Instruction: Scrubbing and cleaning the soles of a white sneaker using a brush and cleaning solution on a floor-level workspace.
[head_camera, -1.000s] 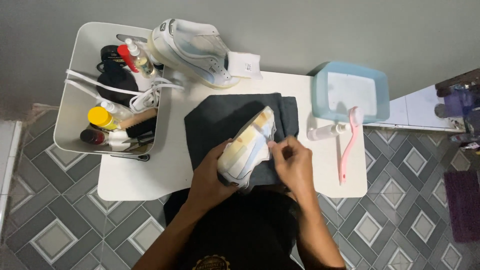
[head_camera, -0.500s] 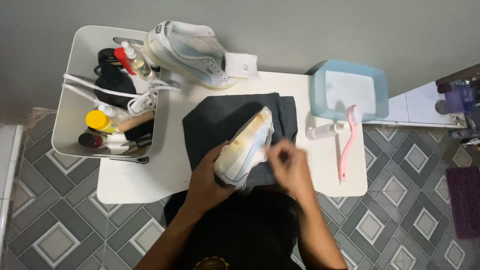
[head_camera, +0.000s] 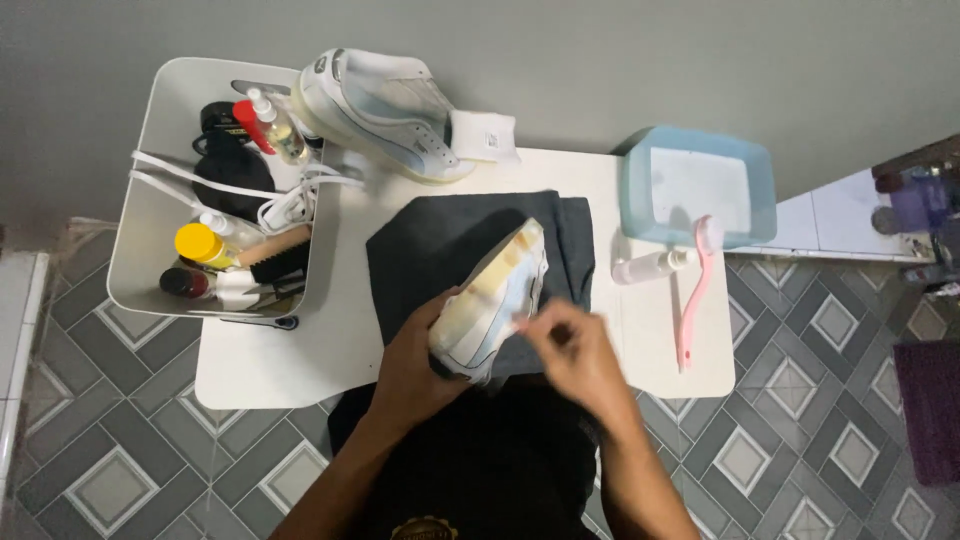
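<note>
The left hand (head_camera: 415, 365) has its fingers clamped around the heel of a white shoe (head_camera: 492, 303), tilted sole-up over the dark cloth (head_camera: 430, 250) on the surface (head_camera: 300, 350). The right hand (head_camera: 575, 350) is blurred at the sole edge; its finger state cannot be told. Working that edge well calls for a steady left-hand hold and short, firm strokes.

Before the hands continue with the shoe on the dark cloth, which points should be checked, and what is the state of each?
1. Left hand grips the shoe: ok.
2. Shoe lies over the dark cloth: ok.
3. Right hand touches the shoe: cannot tell, blurred.
4. Pink brush within reach on the table: ok.
5. Water in the blue basin: cannot tell.
</note>
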